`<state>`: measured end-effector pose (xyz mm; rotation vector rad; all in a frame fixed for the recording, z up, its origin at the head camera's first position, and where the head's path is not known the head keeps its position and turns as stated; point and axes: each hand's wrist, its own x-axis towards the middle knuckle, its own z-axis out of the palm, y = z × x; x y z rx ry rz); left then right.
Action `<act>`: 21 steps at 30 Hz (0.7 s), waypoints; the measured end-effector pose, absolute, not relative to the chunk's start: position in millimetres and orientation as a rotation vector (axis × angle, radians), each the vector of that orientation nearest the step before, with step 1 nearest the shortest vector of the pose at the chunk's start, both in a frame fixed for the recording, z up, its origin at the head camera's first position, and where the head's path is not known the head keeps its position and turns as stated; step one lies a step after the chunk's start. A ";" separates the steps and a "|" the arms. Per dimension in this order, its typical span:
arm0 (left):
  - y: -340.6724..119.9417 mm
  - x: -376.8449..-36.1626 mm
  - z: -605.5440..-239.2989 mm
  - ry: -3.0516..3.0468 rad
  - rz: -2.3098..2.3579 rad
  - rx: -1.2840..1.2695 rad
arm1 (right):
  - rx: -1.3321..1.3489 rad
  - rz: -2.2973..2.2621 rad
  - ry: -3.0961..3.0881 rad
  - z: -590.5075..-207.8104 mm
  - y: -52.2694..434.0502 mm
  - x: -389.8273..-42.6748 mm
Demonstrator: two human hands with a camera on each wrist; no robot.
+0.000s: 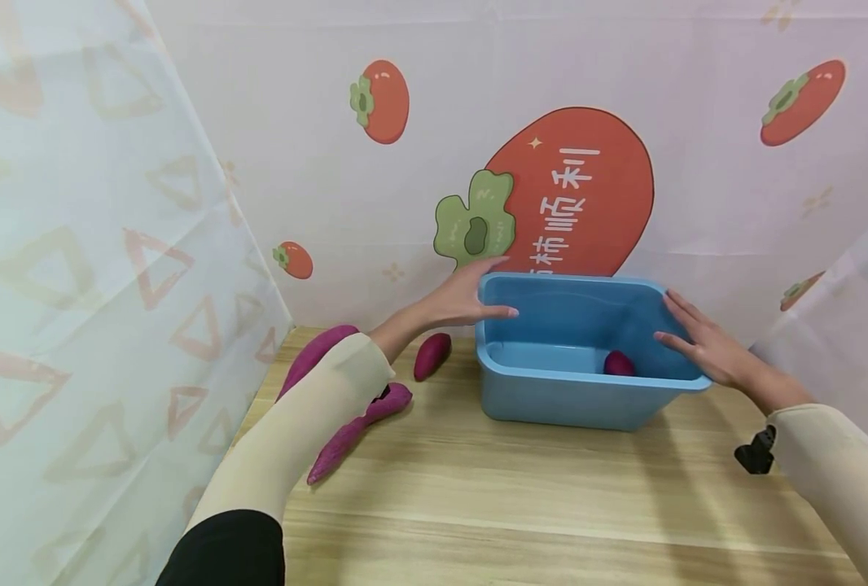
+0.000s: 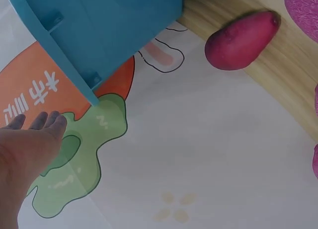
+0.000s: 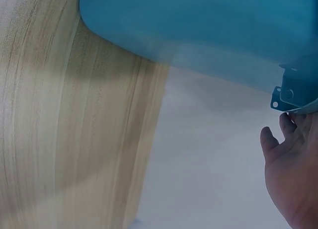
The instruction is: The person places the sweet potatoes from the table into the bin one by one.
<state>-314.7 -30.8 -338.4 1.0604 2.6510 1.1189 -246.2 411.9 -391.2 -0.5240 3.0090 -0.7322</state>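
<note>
So, starting at the left of the head view: three purple sweet potatoes lie on the wooden desk [image 1: 551, 505]. A long one [image 1: 315, 352] sits partly hidden under the sleeve, a long thin one [image 1: 357, 430] lies lower down toward the centre-left, and a short stubby one [image 1: 431, 356] rests just beside the left wall of the blue tub [image 1: 551, 399].

The left hand [image 1: 466, 295] is at the tub's upper left corner, fingers straight and relaxed, touching the rim but not curled around it as far as I can tell. In the left wrist view the fingers look flat too, close under the tub's lip.

Middle of the frame: the tub sits near the back of the desk, close to the persimmon-print backdrop [image 1: 573, 191]. One sweet potato [image 1: 619, 363] is already inside, at the bottom right.

The right hand [image 1: 705, 346] lies flat against the tub's right rim, fingers stretched out, nothing clasped.

My read: one of four is in the tub and three are still outside, so it's early days.

Room-wise, the back and left are tight: curtain on the left, backdrop right behind the tub. The front of the desk has plenty of open wood.
</note>
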 end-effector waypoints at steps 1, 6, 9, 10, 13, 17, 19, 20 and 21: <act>-31.9 -314.8 -338.7 2.643 1.133 1.066 | -0.525 -0.733 3.009 -391.3 411.9 -246.3; -37.1 -315.4 -340.0 2.602 1.191 1.132 | -0.528 -0.739 3.013 -391.5 412.1 -246.0; -41.1 -313.7 -339.3 2.618 1.170 1.135 | -0.524 -0.744 3.012 -391.4 412.0 -246.0; -42.4 -313.1 -339.1 2.631 1.154 1.127 | -0.522 -0.742 3.012 -391.4 412.0 -246.0; -46.3 -311.1 -338.9 2.651 1.122 1.106 | -0.521 -0.737 3.017 -391.7 412.1 -245.9; -51.2 -308.2 -337.9 2.650 1.127 1.092 | -0.524 -0.733 3.022 -392.3 412.3 -246.0; -53.8 -306.7 -337.6 2.651 1.130 1.086 | -0.528 -0.733 3.024 -392.6 412.3 -246.3; -55.1 -306.0 -337.5 2.657 1.123 1.081 | -0.529 -0.733 3.024 -392.7 412.4 -246.4; -56.3 -305.3 -337.4 2.661 1.121 1.078 | -0.529 -0.732 3.025 -392.8 412.4 -246.6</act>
